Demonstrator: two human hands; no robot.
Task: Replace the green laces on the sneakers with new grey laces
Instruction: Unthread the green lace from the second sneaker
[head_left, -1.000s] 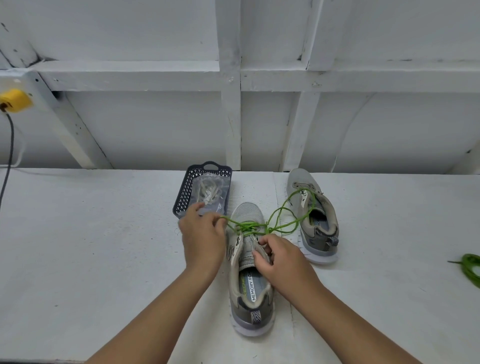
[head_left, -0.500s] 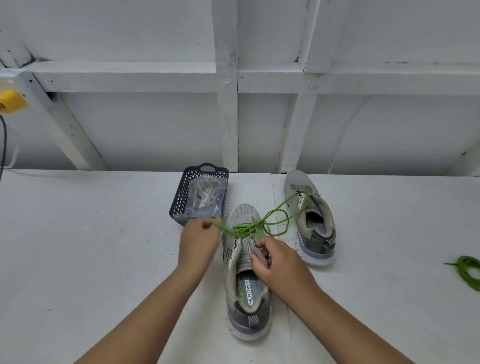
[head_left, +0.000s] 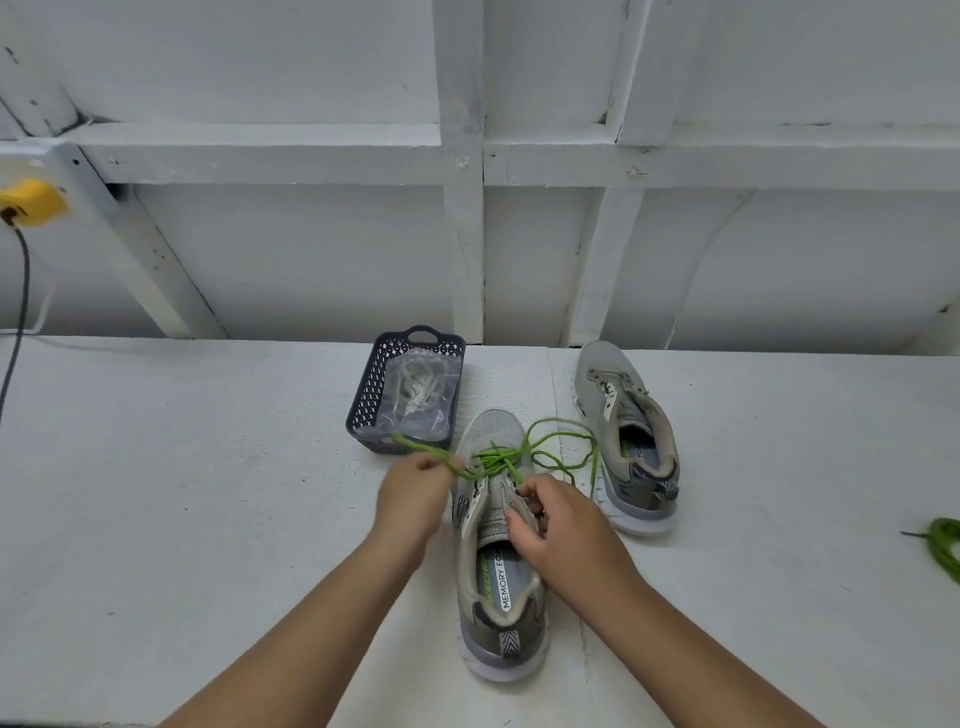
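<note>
Working over the near sneaker (head_left: 498, 566), which lies on the white counter (head_left: 182, 519) with its toe pointing away from us, we pinch the green lace (head_left: 498, 457) in our left hand (head_left: 413, 499), fingers curled round a strand drawn out to the left over the shoe's side. Our right hand (head_left: 558, 525) rests on the tongue and upper eyelets, fingers curled and gripping the shoe's upper just behind the last laced rows. The lace is threaded only through the front eyelets, and its loose loops spill to the right, reaching the sole of the second sneaker (head_left: 626, 436), which stands farther back and to the right with bare eyelets. Just left of the near shoe's toe sits a dark basket (head_left: 363, 400) holding a clear bag of grey laces (head_left: 421, 389). Another green lace (head_left: 943, 545) lies bundled at the counter's far right edge, well apart from both shoes. A yellow plug (head_left: 31, 202) with a dark cable hangs on the wall at far left.
</note>
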